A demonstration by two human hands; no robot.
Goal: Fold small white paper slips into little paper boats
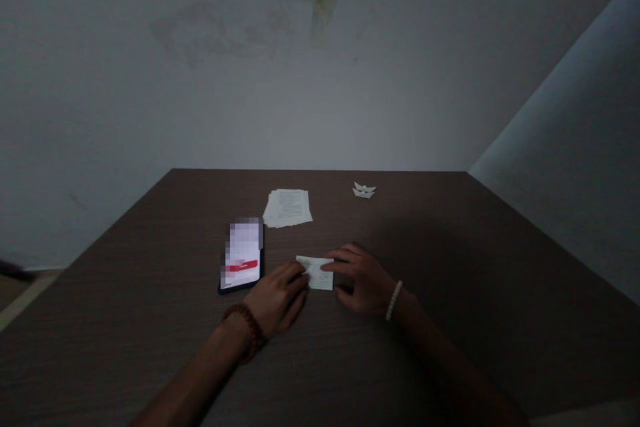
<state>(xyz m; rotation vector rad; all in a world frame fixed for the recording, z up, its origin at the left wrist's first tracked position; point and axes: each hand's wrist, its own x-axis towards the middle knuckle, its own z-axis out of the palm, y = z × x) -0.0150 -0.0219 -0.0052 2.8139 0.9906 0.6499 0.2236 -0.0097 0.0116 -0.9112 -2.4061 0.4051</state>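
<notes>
A small folded piece of printed paper [321, 277] lies flat on the table between my two hands. My left hand [276, 293], with a dark beaded bracelet on its wrist, has its bent fingers closed at the paper's left edge. From the other side, my right hand [364, 279] reaches over the paper, wearing a pale beaded bracelet. Its fingers are stretched out onto the upper right part of the sheet, and its thumb stands apart near the lower right corner. The left fingers cover part of the paper's left side.
To the left of my left hand lies a lit phone [243, 255], its screen partly blurred. Behind it sits a loose stack of printed paper sheets [287, 208]. A small folded paper boat [364, 191] rests farther back. The brown table [450, 267] meets a grey wall [320, 100].
</notes>
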